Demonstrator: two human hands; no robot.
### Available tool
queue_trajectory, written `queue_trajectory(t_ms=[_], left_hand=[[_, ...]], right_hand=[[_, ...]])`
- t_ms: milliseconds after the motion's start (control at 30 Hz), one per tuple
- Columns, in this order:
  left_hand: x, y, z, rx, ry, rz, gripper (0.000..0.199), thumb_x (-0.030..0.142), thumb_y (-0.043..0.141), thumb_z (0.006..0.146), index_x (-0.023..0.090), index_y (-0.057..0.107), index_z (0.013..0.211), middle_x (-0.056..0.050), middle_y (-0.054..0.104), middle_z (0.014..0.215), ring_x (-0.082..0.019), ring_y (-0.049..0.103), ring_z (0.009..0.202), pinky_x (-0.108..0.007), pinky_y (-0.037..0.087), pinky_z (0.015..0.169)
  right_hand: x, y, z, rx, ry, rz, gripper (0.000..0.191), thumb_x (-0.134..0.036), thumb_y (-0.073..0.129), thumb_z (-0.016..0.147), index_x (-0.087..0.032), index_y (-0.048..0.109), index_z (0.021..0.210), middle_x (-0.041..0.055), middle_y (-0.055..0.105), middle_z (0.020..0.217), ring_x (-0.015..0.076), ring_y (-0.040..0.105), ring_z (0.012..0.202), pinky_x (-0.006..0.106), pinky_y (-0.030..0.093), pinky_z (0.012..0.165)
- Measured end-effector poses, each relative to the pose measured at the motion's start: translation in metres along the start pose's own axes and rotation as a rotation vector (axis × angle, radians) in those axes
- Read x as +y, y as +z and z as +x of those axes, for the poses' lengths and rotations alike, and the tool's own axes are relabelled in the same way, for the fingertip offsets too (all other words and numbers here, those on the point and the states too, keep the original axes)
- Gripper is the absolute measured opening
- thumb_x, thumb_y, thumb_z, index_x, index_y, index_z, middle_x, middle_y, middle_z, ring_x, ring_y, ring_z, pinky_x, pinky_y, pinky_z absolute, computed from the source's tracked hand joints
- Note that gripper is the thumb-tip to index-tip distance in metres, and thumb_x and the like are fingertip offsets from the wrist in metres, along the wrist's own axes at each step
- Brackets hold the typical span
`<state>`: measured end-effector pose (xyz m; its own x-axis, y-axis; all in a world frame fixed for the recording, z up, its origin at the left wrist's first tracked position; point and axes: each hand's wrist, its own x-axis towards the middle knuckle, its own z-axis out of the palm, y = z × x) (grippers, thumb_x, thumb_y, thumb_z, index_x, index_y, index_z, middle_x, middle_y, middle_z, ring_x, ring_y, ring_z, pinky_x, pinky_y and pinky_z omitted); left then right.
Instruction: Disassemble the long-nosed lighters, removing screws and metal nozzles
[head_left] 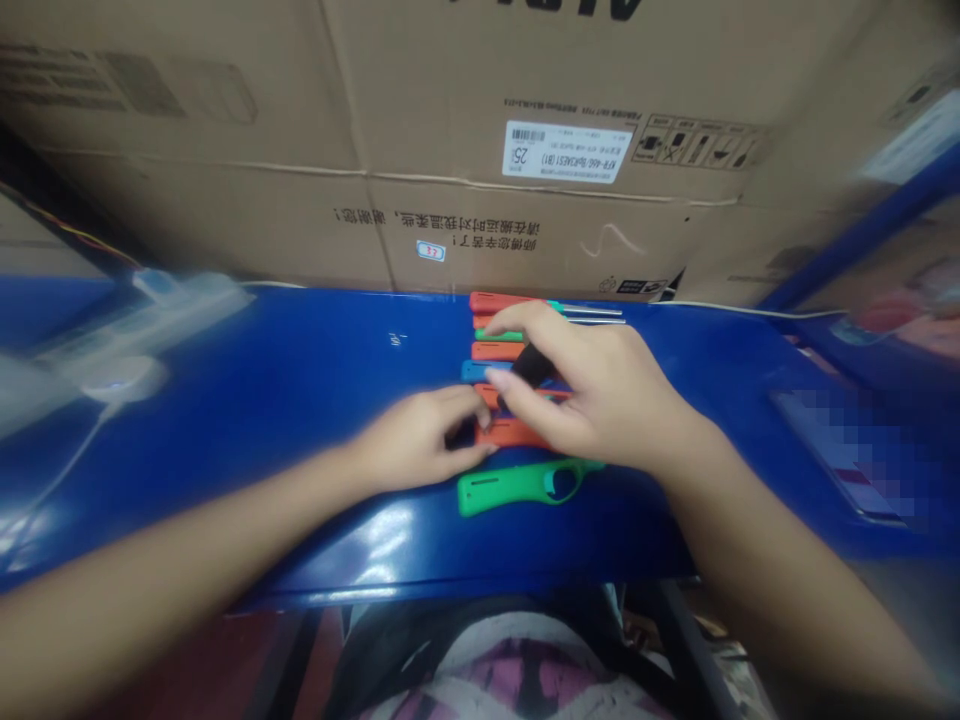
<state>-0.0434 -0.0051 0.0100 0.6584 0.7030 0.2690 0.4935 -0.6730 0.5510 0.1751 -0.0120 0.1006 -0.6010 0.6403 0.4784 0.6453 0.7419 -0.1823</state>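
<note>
Several long-necked gas lighters with coloured handles lie in a column on the blue table (pixel 322 350). My left hand (pixel 427 435) pinches the handle end of an orange lighter (pixel 514 433) near the front of the column. Over the middle of the column, my right hand (pixel 600 385) is curled, thumb and forefinger tips apart, with a dark object (pixel 534 366) between them that I cannot identify. A green lighter (pixel 502 487) lies nearest me, just below both hands. Beyond them are a blue lighter (pixel 474 371) and a red lighter (pixel 499 302). My right hand hides most of the necks.
A large cardboard box (pixel 262 220) stands along the table's back edge. On the left are a power strip (pixel 165 310) and a round white device (pixel 124 380) with a cable. A flat, partly blurred-out device (pixel 832 450) lies on the right.
</note>
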Motion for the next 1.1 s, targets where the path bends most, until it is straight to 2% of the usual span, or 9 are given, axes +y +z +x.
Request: queue_trajectory(t_ms=[100,167,300,400,533,667,800,967,1100], left_hand=[[-0.0002,0.0005,-0.0001,0.002,0.003,-0.002,0.015,0.032,0.065,0.09,0.019,0.06,0.095,-0.001,0.064,0.088,-0.015,0.059,0.072,-0.027,0.045,0.064],[-0.0002,0.0007,-0.0001,0.014,0.014,0.005,0.015,0.032,0.065,0.09,0.019,0.06,0.094,-0.001,0.064,0.087,-0.015,0.059,0.072,-0.027,0.045,0.065],[0.0005,-0.0003,0.0,-0.004,0.007,0.007,0.016,0.032,0.065,0.09,0.019,0.062,0.098,-0.002,0.065,0.09,-0.015,0.059,0.073,-0.027,0.045,0.065],[0.001,-0.0011,0.0003,-0.007,-0.004,0.007,0.015,0.032,0.064,0.09,0.019,0.062,0.098,-0.002,0.065,0.09,-0.016,0.06,0.073,-0.027,0.046,0.066],[0.0003,-0.0005,0.0005,-0.012,-0.002,0.029,0.016,0.033,0.065,0.089,0.02,0.061,0.095,-0.001,0.065,0.088,-0.016,0.06,0.073,-0.028,0.046,0.065],[-0.0006,0.0007,0.0003,-0.005,0.004,0.018,0.015,0.033,0.064,0.09,0.02,0.059,0.093,-0.001,0.064,0.088,-0.015,0.059,0.072,-0.027,0.044,0.064],[-0.0001,0.0001,0.0003,-0.007,0.001,0.022,0.016,0.033,0.066,0.089,0.02,0.059,0.095,-0.001,0.064,0.088,-0.015,0.059,0.072,-0.027,0.044,0.064],[0.0003,-0.0002,0.0006,0.0,0.004,0.004,0.014,0.032,0.065,0.09,0.02,0.059,0.093,-0.001,0.063,0.087,-0.015,0.059,0.073,-0.027,0.044,0.064],[0.0,-0.0002,0.0006,-0.008,0.002,0.01,0.015,0.032,0.067,0.089,0.019,0.06,0.094,0.0,0.063,0.085,-0.015,0.058,0.071,-0.027,0.044,0.064]], right_hand=[[-0.0002,0.0019,0.0006,-0.009,-0.024,-0.03,0.051,-0.03,0.045,0.09,-0.016,0.047,0.139,0.0113,0.068,0.126,0.0216,0.069,0.089,0.031,0.05,0.067],[0.0008,0.0041,0.001,-0.006,-0.045,-0.04,0.053,-0.035,0.046,0.091,-0.015,0.044,0.14,0.0142,0.061,0.137,0.0233,0.068,0.095,0.032,0.051,0.068],[0.0038,0.0081,0.0015,0.042,-0.03,-0.083,0.041,-0.035,0.046,0.095,-0.017,0.049,0.132,0.0103,0.069,0.123,0.0213,0.069,0.09,0.03,0.051,0.067],[0.0051,0.0093,0.0015,0.036,-0.028,-0.086,0.048,-0.034,0.047,0.093,-0.015,0.045,0.137,0.0102,0.071,0.118,0.0202,0.068,0.081,0.029,0.049,0.063],[0.0057,0.009,0.0009,0.089,-0.033,-0.068,0.038,-0.038,0.05,0.092,-0.019,0.054,0.125,0.0043,0.074,0.097,0.0184,0.067,0.071,0.028,0.046,0.062],[0.0055,0.0067,0.0001,0.055,-0.082,-0.008,0.047,-0.031,0.046,0.087,-0.017,0.049,0.132,0.0066,0.073,0.105,0.0195,0.067,0.076,0.03,0.048,0.065],[0.0058,0.0061,0.0001,0.065,-0.047,-0.029,0.038,-0.034,0.049,0.089,-0.019,0.054,0.123,0.0024,0.073,0.089,0.0195,0.067,0.073,0.029,0.046,0.063],[0.0065,0.0064,-0.0004,0.066,-0.089,0.01,0.05,-0.029,0.049,0.083,-0.013,0.047,0.13,0.0079,0.072,0.104,0.0203,0.067,0.076,0.031,0.046,0.063],[0.0058,0.0071,-0.0005,0.072,-0.061,-0.029,0.036,-0.034,0.052,0.089,-0.017,0.053,0.122,0.0027,0.073,0.087,0.0188,0.067,0.071,0.029,0.044,0.061]])
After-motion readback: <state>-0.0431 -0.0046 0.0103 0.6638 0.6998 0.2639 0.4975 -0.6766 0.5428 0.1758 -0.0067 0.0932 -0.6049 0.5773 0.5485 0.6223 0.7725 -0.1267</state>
